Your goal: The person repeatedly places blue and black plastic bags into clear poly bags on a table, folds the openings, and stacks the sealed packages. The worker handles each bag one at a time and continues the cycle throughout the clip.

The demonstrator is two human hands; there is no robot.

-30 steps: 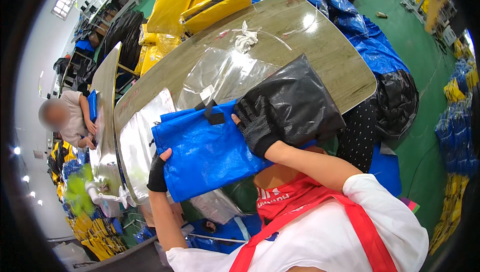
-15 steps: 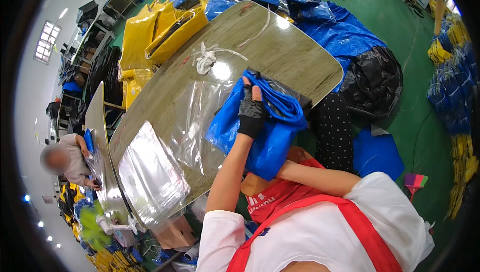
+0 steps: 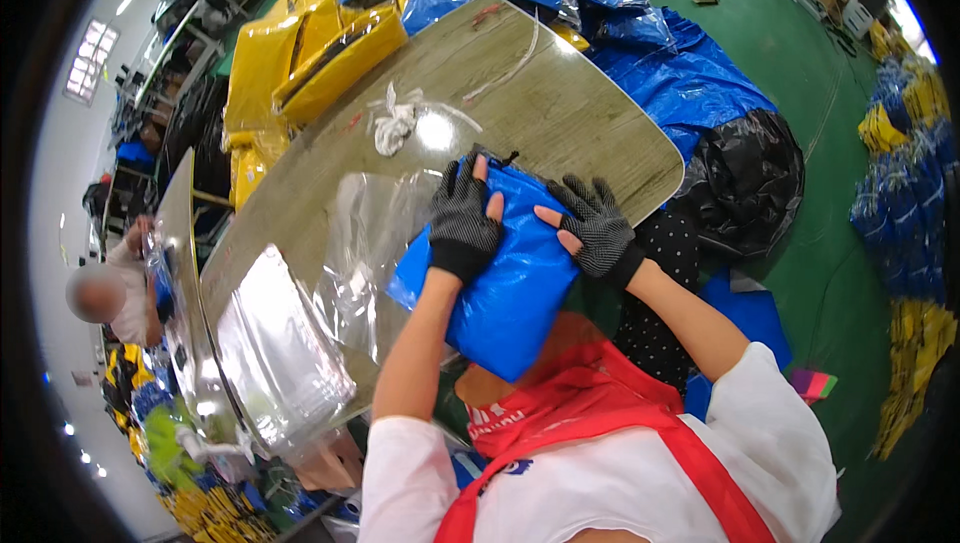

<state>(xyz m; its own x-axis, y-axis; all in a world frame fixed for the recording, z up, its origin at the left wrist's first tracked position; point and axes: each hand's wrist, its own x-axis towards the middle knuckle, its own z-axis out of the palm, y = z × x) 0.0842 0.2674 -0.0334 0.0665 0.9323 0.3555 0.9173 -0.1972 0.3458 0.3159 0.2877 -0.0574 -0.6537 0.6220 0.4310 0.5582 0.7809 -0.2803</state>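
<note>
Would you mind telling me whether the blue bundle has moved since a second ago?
Yes. The blue bundle, earlier held up unfolded, now lies folded at the table's near edge under both hands.

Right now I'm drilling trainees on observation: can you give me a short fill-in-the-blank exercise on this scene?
1. Both hands press on a folded ____ bundle at the table edge.
2. The left hand and right hand wear fingerless ____.
3. Left of the bundle lies a clear ____ bag.

Missing words: blue; gloves; plastic
</note>
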